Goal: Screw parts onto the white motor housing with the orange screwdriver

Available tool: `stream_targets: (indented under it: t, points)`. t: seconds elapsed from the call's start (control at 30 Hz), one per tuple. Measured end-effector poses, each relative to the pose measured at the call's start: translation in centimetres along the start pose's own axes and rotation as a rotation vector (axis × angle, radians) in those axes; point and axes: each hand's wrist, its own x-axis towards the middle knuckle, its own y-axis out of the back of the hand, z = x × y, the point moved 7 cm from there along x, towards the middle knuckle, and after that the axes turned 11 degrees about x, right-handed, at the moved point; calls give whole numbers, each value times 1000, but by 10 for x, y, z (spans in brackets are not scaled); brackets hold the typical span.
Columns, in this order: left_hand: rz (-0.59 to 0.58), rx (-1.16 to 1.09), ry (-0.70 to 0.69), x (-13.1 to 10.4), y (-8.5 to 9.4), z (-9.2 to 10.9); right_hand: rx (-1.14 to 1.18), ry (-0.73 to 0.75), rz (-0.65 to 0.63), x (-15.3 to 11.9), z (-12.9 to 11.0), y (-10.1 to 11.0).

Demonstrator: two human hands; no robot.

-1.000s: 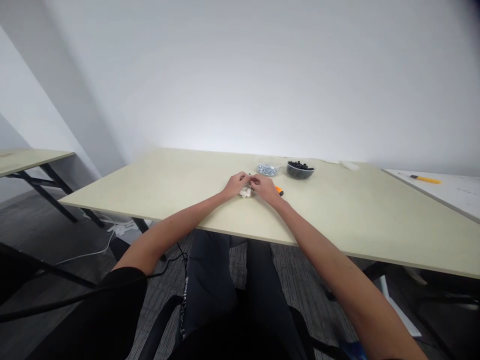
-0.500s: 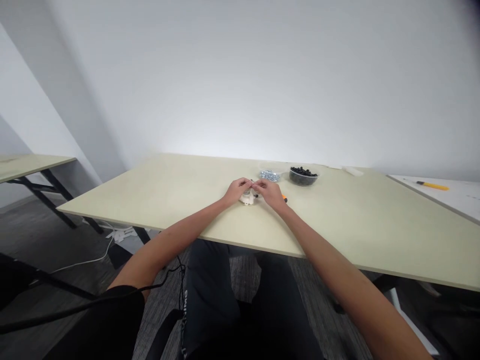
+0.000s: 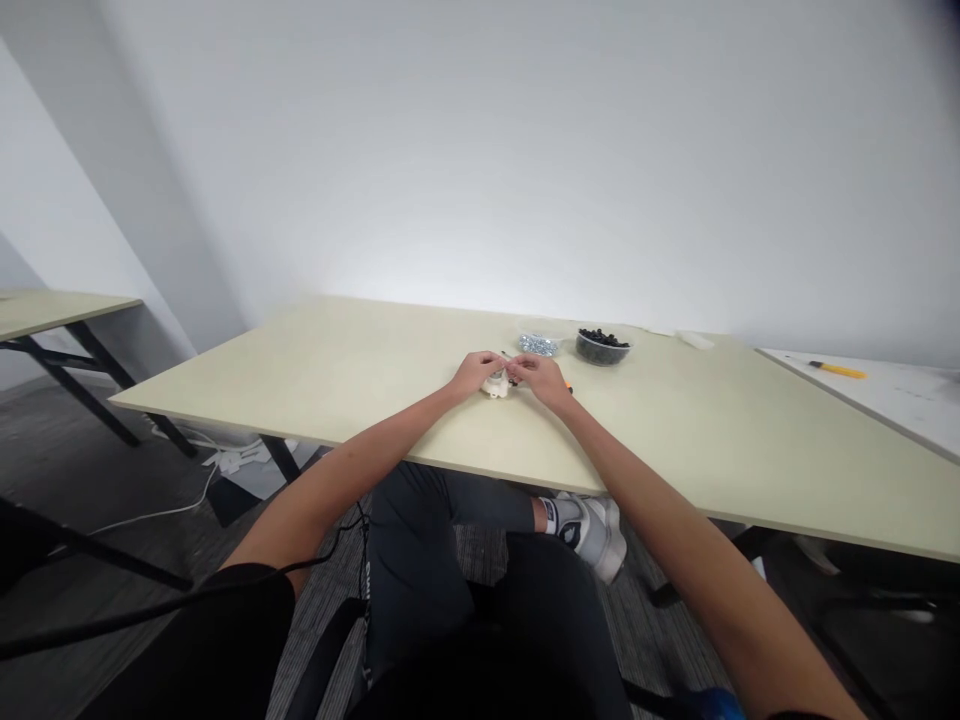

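Observation:
My left hand (image 3: 472, 372) and my right hand (image 3: 541, 377) meet near the front edge of the table, fingertips almost touching. Below the fingers sits a small white plastic part (image 3: 495, 387) with a rounded body, its upper side partly covered by the hands. The left fingers are closed against it. My right thumb and fingers are pinched together just above its right side; whatever they hold is too small to name. An orange and black object (image 3: 568, 388) shows only in part behind my right wrist.
Beyond my hands are a clear tub of small silvery pieces (image 3: 538, 344) and a clear bowl of black pieces (image 3: 602, 347). A yellow-handled cutter (image 3: 838, 370) lies on the white board (image 3: 900, 400) at right. White scrap (image 3: 695, 340) lies near the wall.
The view has shifted slightly, and a leg with a grey shoe now shows under the table. Both hands stay together at the white part with barely any change in pose.

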Motion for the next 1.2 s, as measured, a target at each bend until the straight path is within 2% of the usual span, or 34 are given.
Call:
stream_targets:
  t: [0.2,0.43,0.73,1.2]
  points:
    - [4,33,-15,0,0,-2,-79,26,-13,1,-1,2]
    - [22,95,-52,2,0,-2,-162,70,12,-3,-17,10]
    - [-1,95,-37,-1,0,1,-107,41,-91,-3,-6,0]
    - [-2,62,-33,-6,2,2,-97,16,-103,-8,-13,1]
